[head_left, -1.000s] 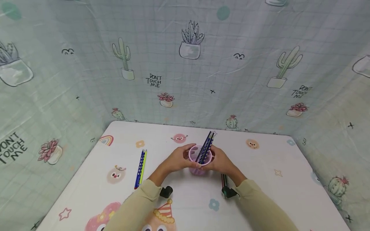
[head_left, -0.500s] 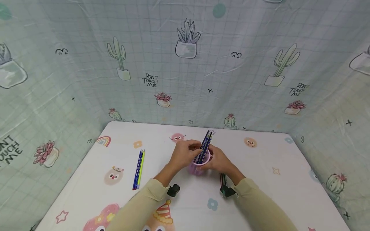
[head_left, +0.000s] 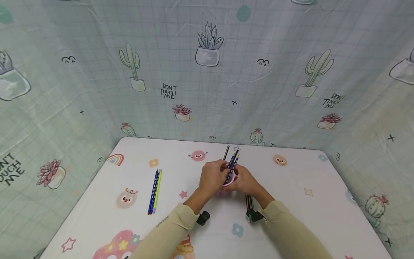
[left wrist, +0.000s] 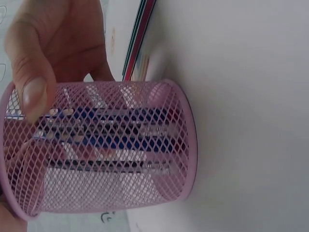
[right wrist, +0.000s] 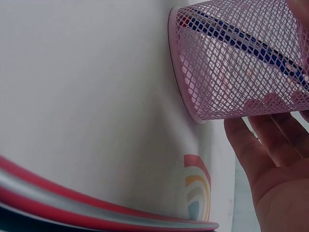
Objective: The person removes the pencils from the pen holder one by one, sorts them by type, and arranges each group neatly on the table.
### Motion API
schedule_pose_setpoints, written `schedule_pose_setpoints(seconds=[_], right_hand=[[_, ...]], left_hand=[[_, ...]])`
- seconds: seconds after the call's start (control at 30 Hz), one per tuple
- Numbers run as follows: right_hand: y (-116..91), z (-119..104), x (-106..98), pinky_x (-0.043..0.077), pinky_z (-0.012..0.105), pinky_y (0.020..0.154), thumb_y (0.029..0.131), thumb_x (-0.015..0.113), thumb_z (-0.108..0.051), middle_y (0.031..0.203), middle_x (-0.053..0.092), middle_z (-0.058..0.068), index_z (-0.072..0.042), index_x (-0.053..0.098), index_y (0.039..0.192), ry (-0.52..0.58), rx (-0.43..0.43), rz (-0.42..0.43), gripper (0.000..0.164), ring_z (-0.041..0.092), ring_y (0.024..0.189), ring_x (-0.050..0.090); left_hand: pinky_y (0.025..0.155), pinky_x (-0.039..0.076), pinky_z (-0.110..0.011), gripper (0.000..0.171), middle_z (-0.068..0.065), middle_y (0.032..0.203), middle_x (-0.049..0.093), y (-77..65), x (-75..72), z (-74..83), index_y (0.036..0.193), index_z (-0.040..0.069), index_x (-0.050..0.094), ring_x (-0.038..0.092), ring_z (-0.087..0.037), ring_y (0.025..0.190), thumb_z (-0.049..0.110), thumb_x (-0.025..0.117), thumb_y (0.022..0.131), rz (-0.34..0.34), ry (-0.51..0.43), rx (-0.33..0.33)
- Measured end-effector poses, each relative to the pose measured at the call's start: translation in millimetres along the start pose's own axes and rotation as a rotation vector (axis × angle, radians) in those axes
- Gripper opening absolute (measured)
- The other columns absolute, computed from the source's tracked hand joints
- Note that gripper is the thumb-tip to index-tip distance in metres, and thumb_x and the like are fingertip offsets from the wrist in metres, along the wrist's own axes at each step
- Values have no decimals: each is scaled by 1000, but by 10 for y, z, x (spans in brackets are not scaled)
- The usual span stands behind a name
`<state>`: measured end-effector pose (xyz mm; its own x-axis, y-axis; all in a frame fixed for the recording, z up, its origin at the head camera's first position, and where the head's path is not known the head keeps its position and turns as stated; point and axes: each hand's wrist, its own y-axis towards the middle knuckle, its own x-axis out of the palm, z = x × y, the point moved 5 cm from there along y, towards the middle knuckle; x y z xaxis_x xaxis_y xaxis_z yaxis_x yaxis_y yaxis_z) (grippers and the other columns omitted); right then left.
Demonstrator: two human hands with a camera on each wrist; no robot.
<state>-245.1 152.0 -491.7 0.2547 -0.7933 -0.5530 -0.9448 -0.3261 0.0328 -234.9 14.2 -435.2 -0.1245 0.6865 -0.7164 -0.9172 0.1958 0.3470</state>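
Note:
A pink mesh pencil cup [left wrist: 164,145] stands upright on the table, with blue dotted pencils [head_left: 231,168] and black pencils leaning in it. My right hand [head_left: 246,180] holds the cup from the right. Its thumb [left wrist: 36,94] lies on the near side in the left wrist view, and its fingers [right wrist: 270,145] are at the side in the right wrist view. Over the rim, my left hand [head_left: 213,176] appears to pinch pencils, its fingertips partly hidden. A black pencil [head_left: 226,152] sticks out behind that hand, apart from the dotted ones.
Blue dotted pencils [head_left: 153,192] and a yellow pencil [head_left: 157,190] lie on the left of the white printed table [head_left: 291,223]. Red, black and green striped pencils [head_left: 249,202] lie under my right wrist. A cactus-print curtain [head_left: 181,72] surrounds the table's back and sides.
My left hand left the cup's left side and moved up and right to the pencils. One black pencil has separated leftward from the bunch. The right hand stays at the cup.

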Motion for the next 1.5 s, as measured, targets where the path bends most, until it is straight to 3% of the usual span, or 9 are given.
schedule_pose_setpoints(seconds=[0.2,0.37,0.57,0.83,1.1,1.5], right_hand=[[-7,-8,-30,58,37,96,72,96,-28,133,69,14,-2,60,139,12,-9,-10,80,23,113,67],[-22,7,-61,59,43,98,73,96,-25,133,69,16,-1,58,139,9,1,5,80,24,114,67],[-10,-6,-47,59,36,96,69,98,-26,130,70,13,-6,58,137,8,-41,13,82,24,113,66],[-15,-23,-11,58,39,102,65,101,-22,135,68,10,-12,53,144,89,-13,-24,93,25,119,66],[-12,-36,-2,57,45,104,64,101,-23,132,70,8,-13,56,139,107,-5,-29,87,26,121,67],[-13,-34,-20,58,49,104,66,100,-21,129,70,13,-7,59,130,85,-8,-20,77,30,122,66]], left_hand=[[72,62,-34,18,-4,91,82,29,35,57,105,9,81,77,-20,83,18,82,90,-16,52,-26],[69,58,-29,17,-4,89,80,76,45,79,105,7,81,72,-17,79,15,80,91,-70,3,-57],[77,61,-35,12,-9,94,77,103,-29,79,103,2,78,70,-21,85,9,71,97,-75,-82,-63],[75,59,-35,11,-11,91,75,272,-297,82,104,-1,74,64,-19,82,5,67,99,-36,-226,-96],[71,60,-29,9,-16,91,74,456,-593,94,100,-3,72,70,-20,80,3,66,99,-75,-398,-38],[80,64,-30,10,-17,99,69,561,-829,-27,106,-8,69,67,-16,84,0,64,100,-167,-600,-150]])
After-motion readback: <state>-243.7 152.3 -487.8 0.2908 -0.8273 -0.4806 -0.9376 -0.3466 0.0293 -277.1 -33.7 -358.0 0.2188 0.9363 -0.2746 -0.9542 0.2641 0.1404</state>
